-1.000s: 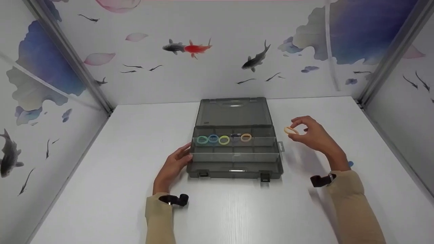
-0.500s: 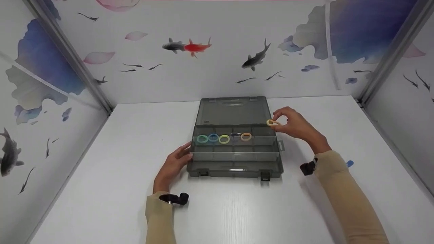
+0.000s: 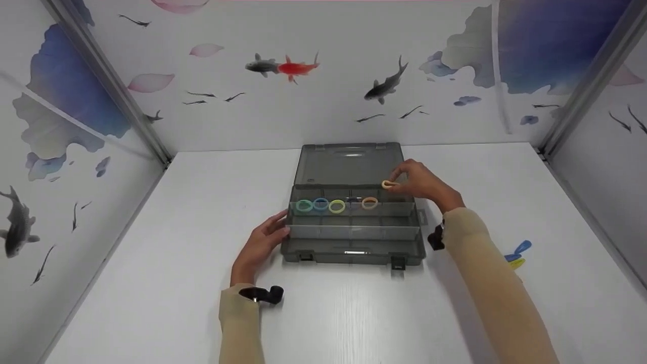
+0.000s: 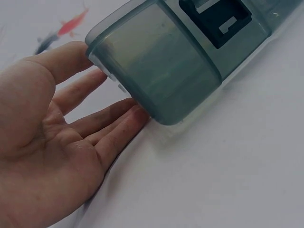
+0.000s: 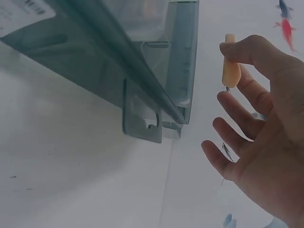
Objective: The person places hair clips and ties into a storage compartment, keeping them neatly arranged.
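Observation:
A grey translucent compartment box (image 3: 354, 258) lies with its lid (image 3: 349, 164) folded back. My left hand (image 3: 258, 247) rests against its left side, fingers nearly straight; the left wrist view shows fingertips and thumb touching the box's corner (image 4: 156, 71). My right hand (image 3: 422, 181) pinches a pale orange hair tie (image 3: 388, 185) between thumb and forefinger, above the right end of the back row. In the right wrist view this hair tie (image 5: 231, 71) appears edge-on, the other fingers spread. Several hair ties, teal (image 3: 304, 206), blue (image 3: 321, 204), yellow (image 3: 337, 206), dark and orange (image 3: 369, 203), sit along the back row.
Blue (image 3: 523, 247) and yellow (image 3: 516, 263) small flat pieces lie on the white table (image 3: 323, 313) right of the box, partly behind the right sleeve. A hanging tab (image 5: 142, 114) projects from the box's right side. Printed panels enclose the table.
My right hand has moved left with the pale orange hair tie, from beside the box to over its back row. More of the blue and yellow pieces shows. The left hand stays put.

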`<state>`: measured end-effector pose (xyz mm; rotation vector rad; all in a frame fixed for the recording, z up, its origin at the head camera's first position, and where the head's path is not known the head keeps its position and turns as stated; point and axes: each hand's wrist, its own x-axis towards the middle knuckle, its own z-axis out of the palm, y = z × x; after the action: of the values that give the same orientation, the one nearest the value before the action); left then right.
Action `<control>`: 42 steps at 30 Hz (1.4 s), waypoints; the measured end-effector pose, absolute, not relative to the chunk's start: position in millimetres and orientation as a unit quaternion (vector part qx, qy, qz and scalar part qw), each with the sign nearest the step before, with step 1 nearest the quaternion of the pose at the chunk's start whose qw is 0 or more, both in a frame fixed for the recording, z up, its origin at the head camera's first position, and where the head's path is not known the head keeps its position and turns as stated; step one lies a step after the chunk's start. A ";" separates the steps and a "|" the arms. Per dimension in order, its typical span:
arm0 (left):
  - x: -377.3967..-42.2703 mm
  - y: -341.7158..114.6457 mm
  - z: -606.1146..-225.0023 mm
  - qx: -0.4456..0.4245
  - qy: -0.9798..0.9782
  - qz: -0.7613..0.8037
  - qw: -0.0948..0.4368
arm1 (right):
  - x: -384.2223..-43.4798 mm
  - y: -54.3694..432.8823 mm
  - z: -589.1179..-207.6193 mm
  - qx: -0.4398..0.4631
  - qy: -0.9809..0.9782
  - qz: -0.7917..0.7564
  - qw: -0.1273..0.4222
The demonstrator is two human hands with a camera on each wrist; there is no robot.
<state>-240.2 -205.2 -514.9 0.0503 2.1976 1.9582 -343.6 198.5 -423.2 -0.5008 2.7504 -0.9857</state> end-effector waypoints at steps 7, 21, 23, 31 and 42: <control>-241.0 -205.8 -515.6 0.020 0.747 0.658 0.095 | -348.8 194.4 -430.0 -0.151 0.916 -0.354 0.118; -241.8 -206.6 -514.8 0.023 0.747 0.658 0.093 | -347.1 179.2 -433.8 -0.163 0.933 -0.295 0.125; -241.4 -206.0 -514.6 0.021 0.745 0.660 0.095 | -347.6 177.4 -433.7 -0.159 0.937 -0.280 0.133; -240.9 -205.1 -514.5 0.019 0.742 0.663 0.094 | -344.8 173.5 -432.3 -0.116 0.956 -0.233 0.133; -241.8 -205.7 -515.7 0.022 0.749 0.655 0.093 | -342.4 176.9 -432.3 -0.124 0.940 -0.277 0.157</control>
<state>-241.8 -205.7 -515.7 0.0652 2.2243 1.9440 -342.4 176.9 -432.3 -0.3547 2.6896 -0.7933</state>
